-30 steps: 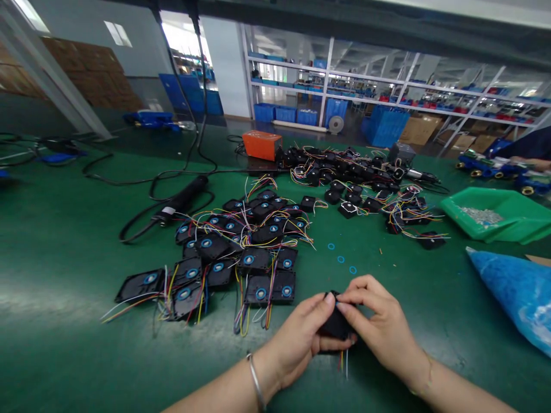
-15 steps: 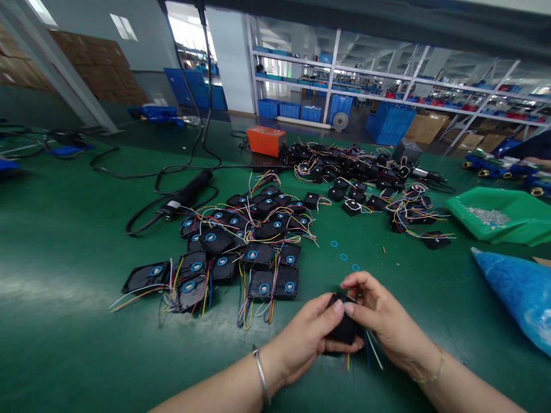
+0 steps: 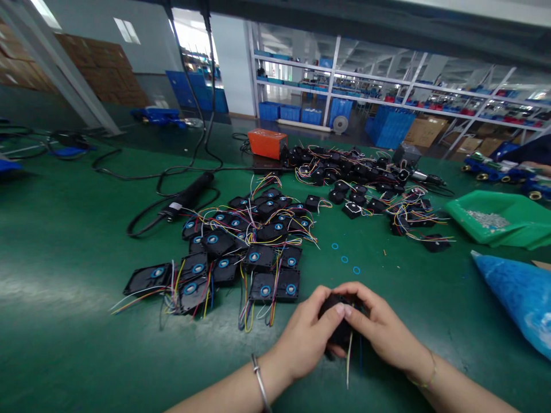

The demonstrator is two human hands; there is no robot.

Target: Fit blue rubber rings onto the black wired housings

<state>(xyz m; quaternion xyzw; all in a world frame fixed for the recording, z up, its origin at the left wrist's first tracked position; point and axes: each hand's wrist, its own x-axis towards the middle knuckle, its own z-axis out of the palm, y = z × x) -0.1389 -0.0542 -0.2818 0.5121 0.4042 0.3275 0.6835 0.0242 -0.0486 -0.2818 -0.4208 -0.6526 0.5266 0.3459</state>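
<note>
Both hands grip one black plastic housing with thin wires (image 3: 334,312) low over the green bench. My left hand (image 3: 307,330) is closed round its left side, with the thumb on top. My right hand (image 3: 379,321) wraps its right side, and the two thumb tips meet on the upper face. A pale wire and a blue one hang below it; much of the housing is hidden by fingers. Just beyond lie several blue rings (image 3: 356,270) on the bench. To the left are grouped many similar black housings (image 3: 260,256) fitted with blue rings and coloured wires.
Black wired parts (image 3: 344,166) are heaped at the back beside an orange box (image 3: 267,143). A corded black tool (image 3: 189,195) lies back left. On the right are a green bin of small pieces (image 3: 495,229) and a blue bag (image 3: 516,298). A person's sleeve (image 3: 531,150) shows far right.
My right fingers have come down from above the housing and now wrap its far and right side. The housing has turned, with its wires hanging differently. The view has shifted slightly.
</note>
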